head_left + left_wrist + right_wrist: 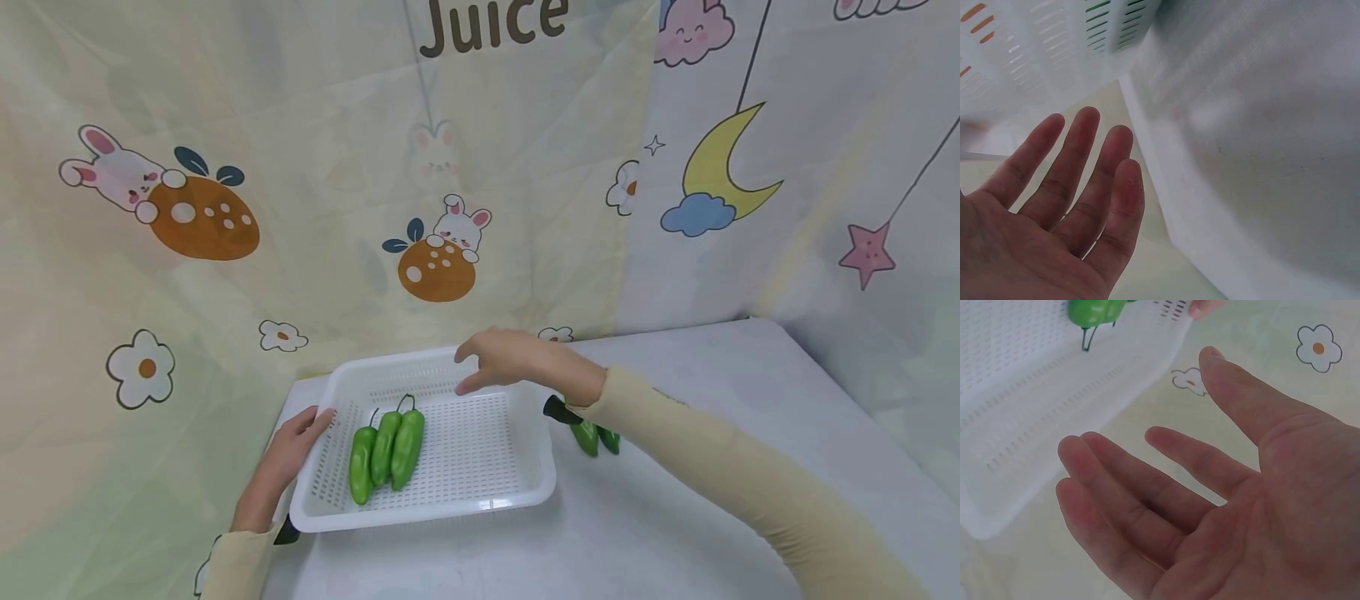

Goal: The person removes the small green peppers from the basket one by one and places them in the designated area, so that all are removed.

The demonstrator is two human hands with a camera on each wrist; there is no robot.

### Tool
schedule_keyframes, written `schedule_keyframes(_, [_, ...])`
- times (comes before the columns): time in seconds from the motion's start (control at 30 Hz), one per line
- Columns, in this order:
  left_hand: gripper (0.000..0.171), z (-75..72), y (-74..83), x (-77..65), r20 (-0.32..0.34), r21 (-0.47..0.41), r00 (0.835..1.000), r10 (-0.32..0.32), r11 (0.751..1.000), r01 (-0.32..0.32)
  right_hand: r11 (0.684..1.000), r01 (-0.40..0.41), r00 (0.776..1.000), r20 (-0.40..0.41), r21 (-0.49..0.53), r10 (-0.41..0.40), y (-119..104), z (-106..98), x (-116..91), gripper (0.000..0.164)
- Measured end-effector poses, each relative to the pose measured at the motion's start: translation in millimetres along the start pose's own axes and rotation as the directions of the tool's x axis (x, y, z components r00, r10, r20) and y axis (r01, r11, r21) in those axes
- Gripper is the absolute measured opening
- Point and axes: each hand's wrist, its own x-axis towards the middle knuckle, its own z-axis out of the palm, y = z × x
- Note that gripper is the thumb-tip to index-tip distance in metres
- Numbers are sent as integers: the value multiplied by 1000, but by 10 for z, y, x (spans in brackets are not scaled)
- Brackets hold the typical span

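Note:
A white plastic basket [480,454] with slotted sides holds three green chili peppers [386,450] in its left half. My left hand [296,442] is at the basket's left side, thumb at the rim. In the left wrist view, that hand's fingers [1124,194] extend nearly straight beside the basket's outer wall [1054,50]. My right hand [498,358] hovers around the basket's far right rim with nothing in it. The right wrist view shows its fingers [1122,506] spread and relaxed, thumb apart, in front of the basket's end [1054,412].
More green peppers [587,435] lie on the white table [720,400] right of the basket, partly hidden by my right forearm. A patterned cloth wall [322,233] rises right behind the basket, and another stands along the right side.

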Motion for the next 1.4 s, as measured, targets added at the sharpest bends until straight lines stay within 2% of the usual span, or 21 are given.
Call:
schedule_keyframes(0.2, [68, 11, -6, -7, 4, -12, 1000, -7, 1000, 7, 999, 6, 1000, 25, 31, -7, -30, 34, 58, 56])
schedule_keyframes(0.53, [68, 12, -21, 3, -2, -8, 1000, -6, 1000, 6, 989, 52, 999, -2, 139, -52, -65, 137, 235, 58])
schedule_keyframes(0.67, [67, 15, -10, -8, -3, -13, 1000, -1, 1000, 1, 983, 52, 998, 10, 174, -55, -65, 204, 312, 60])
schedule_keyframes(0.93, [67, 3, -27, 7, -5, -13, 1000, 5, 1000, -5, 959, -29, 996, 92, 282, 3, -62, 358, 421, 68])
schedule_keyframes(1.1, [69, -6, -23, 2, 0, -11, 1000, -8, 1000, 8, 949, -63, 991, 129, 310, 24, -54, 446, 475, 72])
schedule_keyframes(1.4, [66, -9, -5, 4, 7, -17, 1000, 9, 1000, -9, 935, -113, 981, 185, 337, 52, -15, 653, 605, 75])
